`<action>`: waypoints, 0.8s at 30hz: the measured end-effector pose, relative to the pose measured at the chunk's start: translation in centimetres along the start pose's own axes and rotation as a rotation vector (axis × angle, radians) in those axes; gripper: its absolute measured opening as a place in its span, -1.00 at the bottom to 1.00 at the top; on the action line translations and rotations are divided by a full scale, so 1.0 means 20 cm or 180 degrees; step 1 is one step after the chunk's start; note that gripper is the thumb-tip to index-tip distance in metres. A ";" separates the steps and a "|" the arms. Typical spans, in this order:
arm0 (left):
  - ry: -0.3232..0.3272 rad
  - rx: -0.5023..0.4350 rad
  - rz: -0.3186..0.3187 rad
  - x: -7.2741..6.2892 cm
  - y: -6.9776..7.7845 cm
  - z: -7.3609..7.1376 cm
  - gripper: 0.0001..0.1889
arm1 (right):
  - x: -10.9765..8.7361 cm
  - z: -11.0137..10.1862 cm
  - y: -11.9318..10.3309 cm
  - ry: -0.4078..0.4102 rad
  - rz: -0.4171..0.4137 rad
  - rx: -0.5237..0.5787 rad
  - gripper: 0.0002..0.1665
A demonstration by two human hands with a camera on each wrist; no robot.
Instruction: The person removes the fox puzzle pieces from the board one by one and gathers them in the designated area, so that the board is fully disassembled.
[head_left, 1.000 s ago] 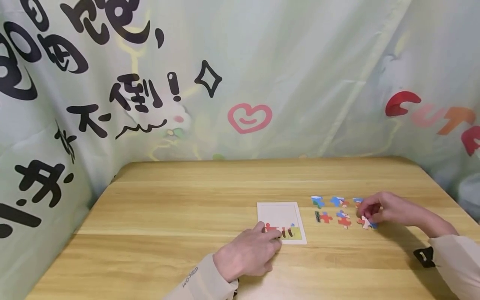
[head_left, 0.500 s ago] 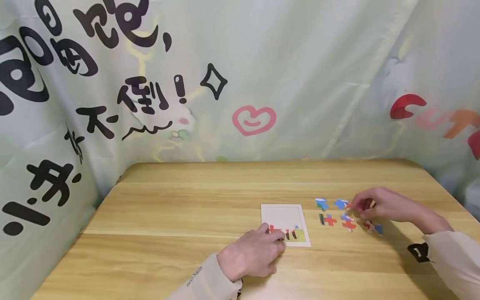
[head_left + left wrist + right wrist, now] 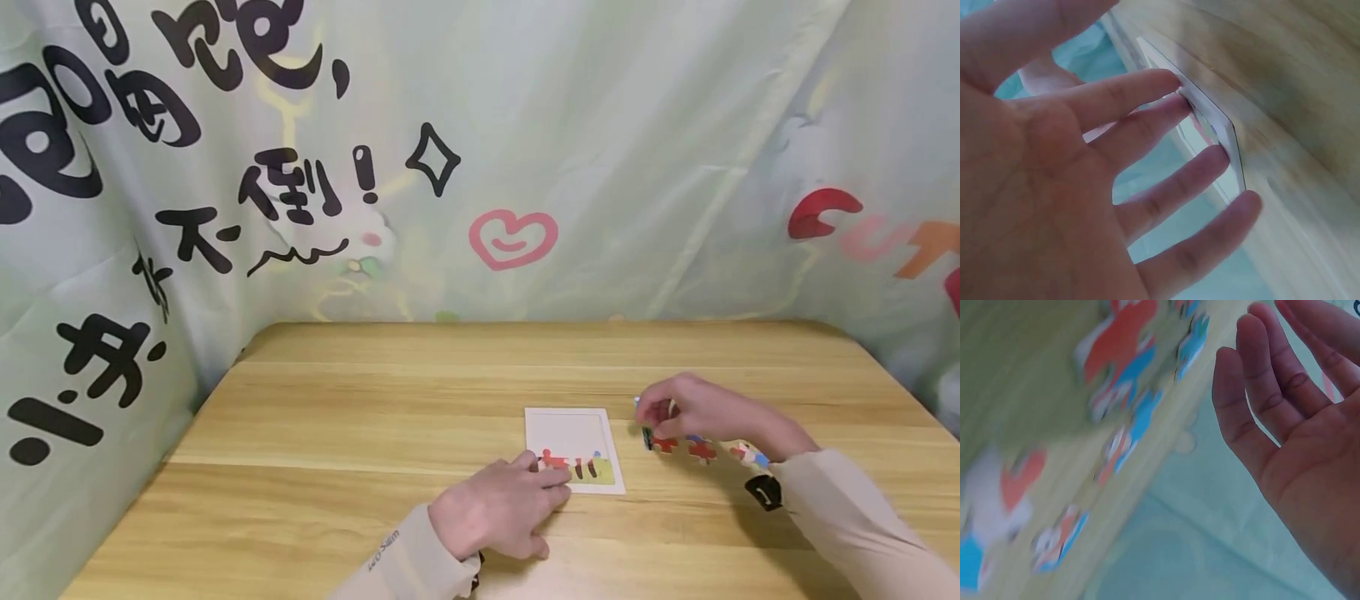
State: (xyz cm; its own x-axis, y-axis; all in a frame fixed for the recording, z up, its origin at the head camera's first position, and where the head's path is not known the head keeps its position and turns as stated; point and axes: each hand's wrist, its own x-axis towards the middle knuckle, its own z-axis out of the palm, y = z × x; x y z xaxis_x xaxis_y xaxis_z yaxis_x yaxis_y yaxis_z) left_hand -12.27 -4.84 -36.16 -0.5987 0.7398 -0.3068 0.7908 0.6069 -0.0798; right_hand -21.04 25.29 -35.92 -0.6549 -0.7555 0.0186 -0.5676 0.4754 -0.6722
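Observation:
In the head view a white puzzle board (image 3: 568,429) lies on the table, with pieces of a red and yellow-green picture along its near edge. My left hand (image 3: 506,504) rests its fingertips on the board's lower left part; the left wrist view shows those fingers spread and nearly straight. To the right, my right hand (image 3: 690,408) hovers over loose jigsaw pieces, its fingers loosely bent. A red piece (image 3: 702,451) and a white-and-blue piece (image 3: 752,456) show beneath its arm. No piece appears between the right fingers in the right wrist view (image 3: 1304,412), though the thumb tip is cut off.
The wooden table (image 3: 360,400) stretches widely to the left and behind the board. A pale printed curtain (image 3: 600,150) hangs along its back and left side. Several loose pieces, including a blue-and-green piece (image 3: 1193,345), lie in two rows.
My right hand has moved left across the loose pieces, from the rightmost ones to those nearest the board. My left hand stays on the board. The head view has shifted slightly.

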 end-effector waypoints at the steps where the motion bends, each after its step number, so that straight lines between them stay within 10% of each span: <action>1: -0.0011 -0.0004 0.0000 0.00 0.00 0.00 -0.25 | 0.01 0.01 -0.01 0.0003 -0.0012 -0.0004 -0.77; 24: -0.0015 0.0113 0.0016 0.01 0.00 0.00 -0.21 | 0.34 0.25 -0.16 -0.0508 -0.0202 -0.0009 -0.52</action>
State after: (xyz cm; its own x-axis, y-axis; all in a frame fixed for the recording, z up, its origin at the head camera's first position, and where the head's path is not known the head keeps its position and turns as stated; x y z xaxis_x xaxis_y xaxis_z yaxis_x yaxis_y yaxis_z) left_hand -12.38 -4.71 -36.25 -0.5943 0.7413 -0.3118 0.7978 0.5924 -0.1119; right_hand -21.31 16.37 -37.33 -0.5303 -0.8459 -0.0570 -0.6067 0.4256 -0.6714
